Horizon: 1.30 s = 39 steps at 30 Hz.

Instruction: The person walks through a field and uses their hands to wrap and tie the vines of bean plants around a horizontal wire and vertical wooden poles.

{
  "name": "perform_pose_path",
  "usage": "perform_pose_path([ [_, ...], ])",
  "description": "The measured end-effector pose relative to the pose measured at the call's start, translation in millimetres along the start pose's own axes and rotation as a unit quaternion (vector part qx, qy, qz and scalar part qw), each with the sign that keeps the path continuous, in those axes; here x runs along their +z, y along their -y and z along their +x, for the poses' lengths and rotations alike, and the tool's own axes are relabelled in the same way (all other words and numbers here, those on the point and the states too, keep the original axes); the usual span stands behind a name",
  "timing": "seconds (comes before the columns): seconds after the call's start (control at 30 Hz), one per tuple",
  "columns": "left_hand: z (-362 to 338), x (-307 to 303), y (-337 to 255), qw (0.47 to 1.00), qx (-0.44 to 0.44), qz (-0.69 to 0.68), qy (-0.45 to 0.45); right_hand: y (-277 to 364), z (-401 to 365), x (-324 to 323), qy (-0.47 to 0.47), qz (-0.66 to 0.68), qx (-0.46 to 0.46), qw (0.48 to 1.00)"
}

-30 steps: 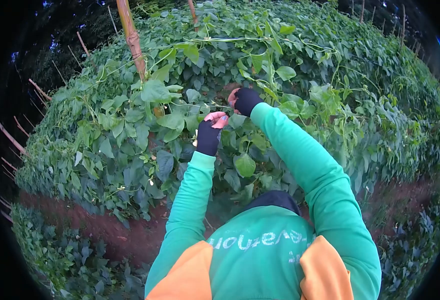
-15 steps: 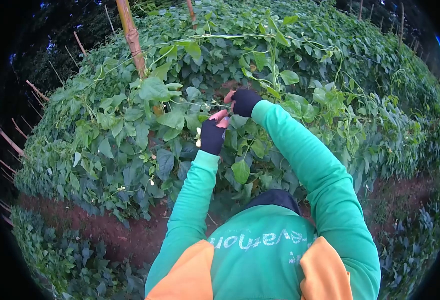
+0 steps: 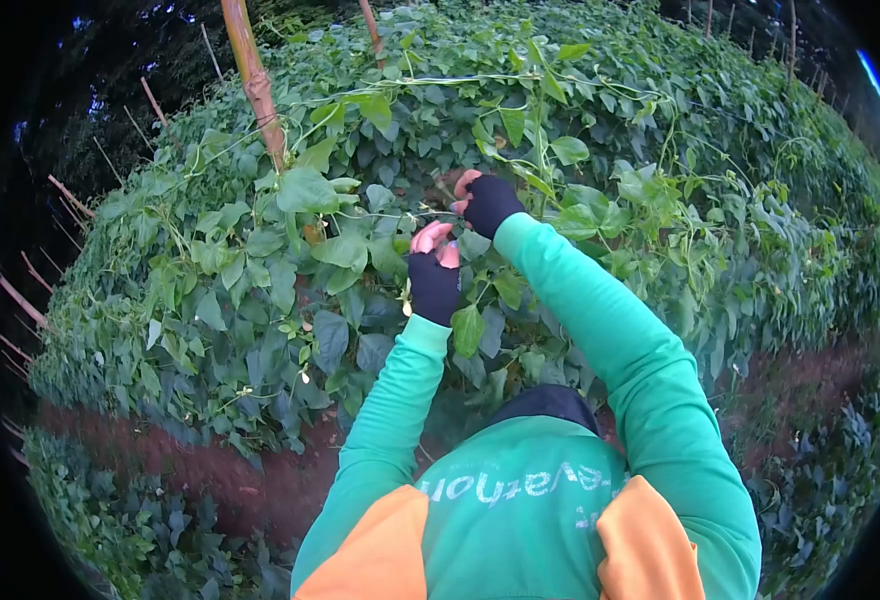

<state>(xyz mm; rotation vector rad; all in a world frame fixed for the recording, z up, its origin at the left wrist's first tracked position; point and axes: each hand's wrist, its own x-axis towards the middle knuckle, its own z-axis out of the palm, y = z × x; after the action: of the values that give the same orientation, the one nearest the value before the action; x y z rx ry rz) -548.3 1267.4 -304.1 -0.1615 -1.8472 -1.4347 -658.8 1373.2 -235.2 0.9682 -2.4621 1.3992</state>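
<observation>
Both hands wear dark fingerless gloves and reach into the leafy vines. My left hand (image 3: 434, 272) is raised among the leaves with its bare fingertips bent, a pale flower or pod (image 3: 407, 300) beside its glove. Just up and to the right, my right hand (image 3: 488, 203) has its fingers closed together at a thin green stem (image 3: 400, 214); what lies between the fingertips is too small to make out. A broad green leaf (image 3: 468, 330) hangs below the hands.
A thick brown pole (image 3: 258, 88) stands at the upper left, thinner stakes (image 3: 78, 196) beyond it. A vine-wrapped line (image 3: 480, 78) crosses above the hands. Reddish soil (image 3: 200, 465) runs below the plants.
My left hand has moved slightly down and right, away from my right hand, and its fingers have loosened. My right hand has shifted a little left in view.
</observation>
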Motion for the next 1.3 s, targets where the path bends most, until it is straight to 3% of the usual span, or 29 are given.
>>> perform_pose_path([
  [0.03, 0.7, 1.5, 4.4, 1.000, -0.001, 0.001, 0.003, 5.3, 1.3, -0.3, -0.001, 0.001, 0.002, 1.000],
  [0.1, 0.9, 4.0, 13.4, 0.986, -0.142, -0.087, 0.014, 13.0, 7.7, -1.3, 0.063, -0.170, -0.020, 0.983],
  [0.17, 5.9, 0.1, 23.4, 0.974, -0.188, -0.120, 0.033, 16.6, 14.3, 0.2, 0.104, -0.184, -0.001, 0.977],
  [0.23, 13.1, 1.4, 5.7, 0.867, -0.353, -0.349, -0.042, 10.2, 18.3, 4.0, 0.186, -0.238, -0.040, 0.952],
  [0.3, 17.8, 1.6, 11.4, 0.831, -0.366, -0.414, -0.064, 17.0, 18.7, 4.5, 0.235, -0.280, -0.074, 0.928],
  [0.43, 24.0, -1.5, 5.9, 0.873, -0.293, -0.389, 0.011, 40.2, 9.0, -1.3, 0.245, -0.273, -0.027, 0.930],
  [0.5, 15.4, 0.7, 2.5, 0.875, -0.289, -0.385, -0.043, 52.1, -15.0, -16.4, 0.223, -0.117, 0.019, 0.968],
  [0.57, 5.5, -8.2, 27.2, 0.979, -0.094, -0.170, 0.065, 61.6, -44.9, -23.3, 0.160, 0.104, 0.073, 0.979],
  [0.6, 7.1, -3.0, 1.7, 0.883, -0.247, -0.397, -0.031, 45.1, -59.1, -15.1, 0.058, 0.003, -0.088, 0.994],
  [0.63, 2.5, -2.1, -3.9, 0.926, -0.216, -0.309, -0.022, 26.5, -74.8, -7.4, -0.044, -0.102, -0.243, 0.964],
  [0.7, -2.0, 4.0, -36.4, 0.916, -0.225, -0.325, -0.075, 47.4, -124.6, -39.2, -0.133, 0.031, -0.288, 0.948],
  [0.8, -14.1, 13.2, -96.2, 0.946, -0.159, -0.266, -0.092, 24.4, -189.7, -77.3, -0.159, 0.031, -0.209, 0.964],
  [0.97, -42.9, 45.6, -180.2, 0.994, 0.031, -0.101, 0.030, -27.3, -263.9, -168.5, -0.289, -0.048, -0.047, 0.955],
  [1.17, -29.4, 144.8, -210.2, 0.946, 0.289, 0.060, 0.131, -43.7, -259.5, -286.8, -0.457, -0.160, -0.127, 0.866],
  [1.2, -19.6, 163.0, -206.1, 0.926, 0.340, 0.085, 0.142, -45.2, -251.5, -305.3, -0.450, -0.224, -0.146, 0.852],
  [1.3, 1.9, 207.6, -217.2, 0.865, 0.367, 0.301, 0.166, -48.7, -213.9, -352.0, -0.411, -0.329, -0.212, 0.823],
])
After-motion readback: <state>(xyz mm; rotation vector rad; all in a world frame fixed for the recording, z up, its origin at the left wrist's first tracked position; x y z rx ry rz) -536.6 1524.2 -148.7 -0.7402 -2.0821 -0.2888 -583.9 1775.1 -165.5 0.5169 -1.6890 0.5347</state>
